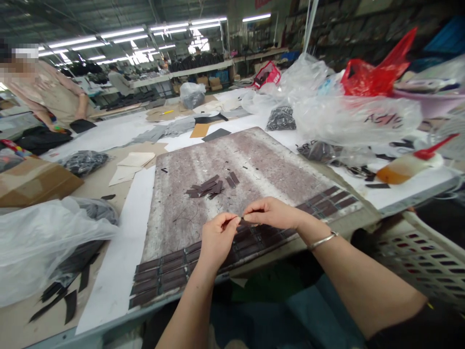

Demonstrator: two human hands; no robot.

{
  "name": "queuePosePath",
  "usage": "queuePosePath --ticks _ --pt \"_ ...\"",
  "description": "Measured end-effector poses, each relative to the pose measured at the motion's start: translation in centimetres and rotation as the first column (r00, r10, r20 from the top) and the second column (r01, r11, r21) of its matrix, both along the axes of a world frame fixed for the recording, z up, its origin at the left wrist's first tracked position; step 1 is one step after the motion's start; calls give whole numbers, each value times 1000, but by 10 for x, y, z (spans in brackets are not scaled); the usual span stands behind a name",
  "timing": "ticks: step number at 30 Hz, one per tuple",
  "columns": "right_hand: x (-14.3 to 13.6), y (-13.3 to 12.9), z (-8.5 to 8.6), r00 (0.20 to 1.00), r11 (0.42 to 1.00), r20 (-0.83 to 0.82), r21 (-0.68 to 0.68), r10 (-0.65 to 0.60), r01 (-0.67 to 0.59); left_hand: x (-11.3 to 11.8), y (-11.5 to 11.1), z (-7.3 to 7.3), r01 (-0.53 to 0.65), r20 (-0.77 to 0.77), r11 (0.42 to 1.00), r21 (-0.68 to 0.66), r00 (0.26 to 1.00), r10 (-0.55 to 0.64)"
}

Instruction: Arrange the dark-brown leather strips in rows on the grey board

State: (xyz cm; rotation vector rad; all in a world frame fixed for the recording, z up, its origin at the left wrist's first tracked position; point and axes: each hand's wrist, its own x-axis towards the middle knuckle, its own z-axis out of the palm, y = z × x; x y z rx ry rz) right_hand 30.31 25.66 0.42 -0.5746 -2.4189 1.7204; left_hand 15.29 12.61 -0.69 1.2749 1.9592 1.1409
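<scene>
My left hand [219,238] and my right hand [273,213] meet over the near part of a worn brown board [261,152]. Thumb and fingers of both are pinched on a small dark strip [242,219], mostly covered by the fingertips. Below them, rows of dark brown strips [172,267] lie side by side along the board's near edge, continuing to more strips [327,201] at the right corner. Beyond my hands is a loose pile of similar strips [208,188], with two strips [231,180] just right of it.
Left lie a clear plastic bag [47,242], a cardboard box [39,182] and black scraps [70,305]. Right are plastic bags [356,118], a bottle with orange liquid [403,167] and a white basket [425,257]. A co-worker [54,92] stands at the far left.
</scene>
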Motion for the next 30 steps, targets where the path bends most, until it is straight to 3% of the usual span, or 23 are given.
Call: queuePosePath --ticks 2,4,9,12,16,24,30 --pt "4 4 -4 997 981 25 180 -71 65 2 2 -5 41 -205 999 29 978 -34" --pt "10 11 -9 987 938 91 333 -130 93 3 4 -11 122 -408 992 31 907 -99" --pt "19 28 -17 951 883 274 469 -144 -1 8 10 -26 279 -615 949 -148 725 -309" --pt "17 31 -16 938 859 322 509 -129 -57 11 13 -31 299 -672 926 -229 640 -373" --pt "12 32 -16 912 835 392 536 -120 -121 13 14 -30 320 -696 909 -268 589 -412" --pt "8 35 -19 888 816 448 549 -104 -182 17 15 -21 306 -690 888 -343 560 -459" --pt "4 30 -10 857 787 493 585 -152 -198 17 14 -21 301 -682 890 -343 571 -456"
